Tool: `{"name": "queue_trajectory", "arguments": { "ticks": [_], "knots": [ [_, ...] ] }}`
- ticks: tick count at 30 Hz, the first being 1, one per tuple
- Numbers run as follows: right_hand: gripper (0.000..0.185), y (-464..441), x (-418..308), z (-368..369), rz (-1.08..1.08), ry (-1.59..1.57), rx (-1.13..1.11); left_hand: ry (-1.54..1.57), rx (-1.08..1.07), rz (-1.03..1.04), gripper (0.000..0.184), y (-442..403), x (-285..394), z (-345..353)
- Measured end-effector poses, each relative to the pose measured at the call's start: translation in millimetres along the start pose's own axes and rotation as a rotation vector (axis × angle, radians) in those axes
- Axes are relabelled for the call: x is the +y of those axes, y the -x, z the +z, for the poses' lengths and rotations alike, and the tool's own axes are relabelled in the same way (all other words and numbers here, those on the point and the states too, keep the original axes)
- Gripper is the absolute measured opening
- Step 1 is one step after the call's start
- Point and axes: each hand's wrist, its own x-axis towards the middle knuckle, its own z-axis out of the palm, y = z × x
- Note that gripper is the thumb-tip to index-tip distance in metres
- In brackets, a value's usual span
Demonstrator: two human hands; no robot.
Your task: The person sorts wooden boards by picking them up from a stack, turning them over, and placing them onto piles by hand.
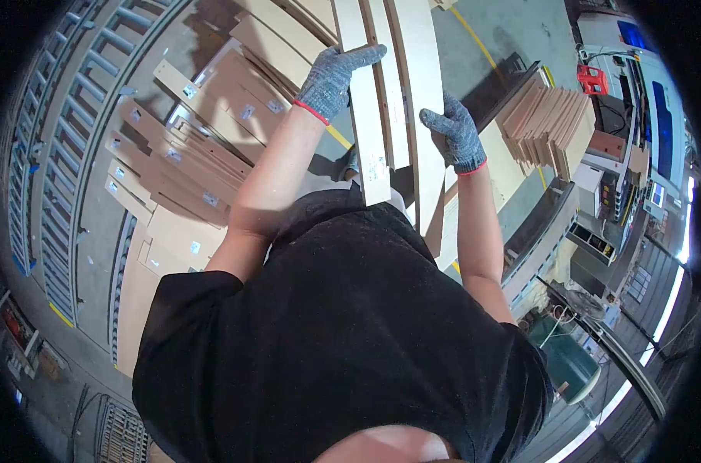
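Note:
Several long, narrow pale boards stretch side by side in front of my body, their near ends by my waist. My left hand [331, 81], in a grey knit glove with a red cuff, is closed on the left board [366, 116], thumb across its upper face. That board carries a small printed label near its near end. On the other side, my right hand [457, 135], gloved alike, grips the outer edge of the right board [420, 69], thumb on top. Between these two lies a narrower middle board [394, 92]. Both hands' fingers beneath the boards are hidden.
Stacks of labelled brown panels [188, 170] lie to the left, beside a roller conveyor [72, 131]. On the right are a pile of boards [543, 123], a red object [592, 79] and machinery [663, 116]. Yellow lines mark the grey floor [481, 58].

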Motion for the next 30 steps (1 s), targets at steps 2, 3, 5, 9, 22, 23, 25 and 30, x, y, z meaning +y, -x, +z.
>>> {"name": "queue_trajectory", "arguments": {
  "ticks": [2,3,5,9,22,23,25,30],
  "knots": [
    [0.063,1,1,-11,-0.022,-0.012,-0.004,-0.041,0.014,0.014,0.050,-5,-5,9],
    [0.062,2,-3,-16,-0.033,-0.018,-0.008,-0.073,0.033,0.031,0.050,-12,-7,17],
    [0.062,7,-13,-31,-0.058,-0.034,-0.030,-0.039,-0.011,0.069,0.051,-16,-16,37],
    [0.057,13,-39,-80,-0.120,-0.043,-0.068,-0.121,-0.004,0.063,0.051,-41,-30,85],
    [0.054,22,-87,-243,-0.184,-0.002,-0.046,-0.084,-0.140,0.139,0.044,-102,-90,224],
    [0.055,24,-90,-249,-0.194,-0.026,-0.049,-0.068,-0.147,0.136,0.044,-103,-93,231],
    [0.057,28,-95,-254,-0.215,-0.074,-0.057,-0.083,-0.111,0.138,0.043,-106,-100,243],
    [0.058,18,-93,-279,-0.200,-0.082,-0.058,-0.110,-0.069,0.133,0.042,-125,-110,255]
  ]
}}
